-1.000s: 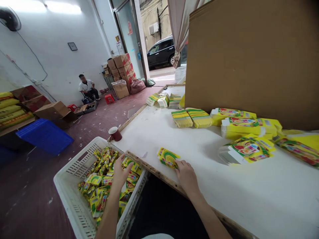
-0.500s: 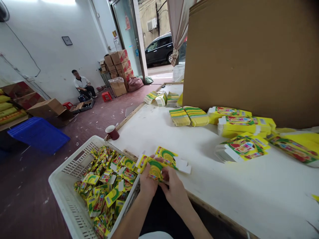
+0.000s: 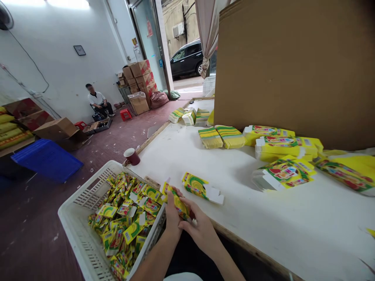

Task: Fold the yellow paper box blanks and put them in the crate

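A small yellow-green box point(image 3: 179, 203) is between my two hands, tilted, above the table's near edge. My left hand point(image 3: 172, 218) grips it from the left side. My right hand point(image 3: 199, 224) is closed round its lower right end, where a bit of white flap shows. Just beyond my hands, a flat yellow carton point(image 3: 195, 185) with white flaps pointing right lies on the white table point(image 3: 234, 210). To the left, a white plastic crate point(image 3: 68, 222) holds several small yellow cartons point(image 3: 133, 230).
A dark red mug point(image 3: 132, 157) stands at the table's left corner. Stacked cartons point(image 3: 230, 136) and larger bundles point(image 3: 288, 171) lie farther back and right, before a big cardboard sheet point(image 3: 293, 70). A person point(image 3: 99, 102) sits by the far wall.
The box in my hands has turned from its broad face toward a narrower side. My right hand has moved slightly down and its fingers have wrapped round the box's end.
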Demonstrator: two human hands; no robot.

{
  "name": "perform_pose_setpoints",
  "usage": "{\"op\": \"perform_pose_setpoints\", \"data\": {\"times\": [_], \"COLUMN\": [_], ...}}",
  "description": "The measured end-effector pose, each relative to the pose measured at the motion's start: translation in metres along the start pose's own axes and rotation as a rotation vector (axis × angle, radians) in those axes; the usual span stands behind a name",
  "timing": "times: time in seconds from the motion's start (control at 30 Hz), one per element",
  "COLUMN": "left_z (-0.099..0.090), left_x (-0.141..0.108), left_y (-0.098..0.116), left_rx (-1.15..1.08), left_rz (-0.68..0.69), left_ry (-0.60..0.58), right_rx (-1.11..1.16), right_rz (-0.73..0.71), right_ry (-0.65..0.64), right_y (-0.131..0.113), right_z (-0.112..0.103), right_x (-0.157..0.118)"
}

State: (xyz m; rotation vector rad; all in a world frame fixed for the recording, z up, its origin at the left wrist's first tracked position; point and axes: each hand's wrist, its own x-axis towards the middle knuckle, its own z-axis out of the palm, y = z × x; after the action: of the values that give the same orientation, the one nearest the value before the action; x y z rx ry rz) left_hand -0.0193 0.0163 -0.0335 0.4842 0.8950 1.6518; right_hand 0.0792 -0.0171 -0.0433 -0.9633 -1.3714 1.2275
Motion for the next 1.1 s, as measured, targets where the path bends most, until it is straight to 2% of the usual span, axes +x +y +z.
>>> {"op": "perform_pose_setpoints", "data": {"times": [0.13, 0.23, 0.37, 0.47, 0.53, 0.6, 0.67, 0.73, 0.8, 0.83, 0.9, 0.97, 1.03, 1.1], "left_z": [-0.006, -0.010, -0.011, -0.007, -0.005, -0.005, -0.006, -0.009, -0.010, -0.010, -0.008, -0.004, -0.001, 0.001], "left_x": [-0.005, -0.003, 0.000, -0.003, -0.004, -0.003, -0.001, -0.002, -0.007, -0.010, -0.016, -0.020, -0.020, -0.018], "left_y": [-0.005, -0.005, 0.015, 0.045, 0.061, 0.067, 0.063, 0.054, 0.044, 0.040, 0.036, 0.037, 0.040, 0.042], "left_rx": [0.098, 0.199, 0.417, 0.650, 0.854, 1.042, 1.158, 1.227, 1.255, 1.255, 1.226, 1.207, 1.219, 1.234], "left_rz": [-0.034, 0.016, 0.088, 0.334, 0.411, 0.335, 0.257, 0.245, 0.262, 0.266, 0.262, 0.255, 0.236, 0.213], "left_ry": [-0.156, -0.158, -0.182, -0.225, -0.365, -0.588, -0.718, -0.713, -0.664, -0.673, -0.746, -0.824, -0.883, -0.923], "right_rx": [0.139, 0.078, -0.236, -0.594, -0.771, -0.840, -0.823, -0.712, -0.490, -0.347, -0.045, 0.205, 0.321, 0.330], "right_rz": [-0.016, -0.066, -0.175, -0.277, -0.384, -0.518, -0.590, -0.535, -0.360, -0.251, -0.032, 0.107, 0.154, 0.148], "right_ry": [0.144, 0.232, 0.302, 0.382, 0.318, 0.180, 0.152, 0.312, 0.484, 0.494, 0.348, 0.163, 0.095, 0.102], "right_y": [0.008, 0.010, 0.012, 0.009, 0.004, -0.004, -0.010, -0.013, -0.012, -0.010, -0.005, -0.001, 0.004, 0.008], "right_z": [-0.013, -0.021, -0.037, -0.050, -0.053, -0.050, -0.044, -0.039, -0.037, -0.036, -0.035, -0.035, -0.035, -0.037], "right_x": [0.009, 0.011, 0.009, 0.006, 0.003, -0.002, -0.008, -0.012, -0.013, -0.013, -0.011, -0.008, -0.006, -0.005]}}
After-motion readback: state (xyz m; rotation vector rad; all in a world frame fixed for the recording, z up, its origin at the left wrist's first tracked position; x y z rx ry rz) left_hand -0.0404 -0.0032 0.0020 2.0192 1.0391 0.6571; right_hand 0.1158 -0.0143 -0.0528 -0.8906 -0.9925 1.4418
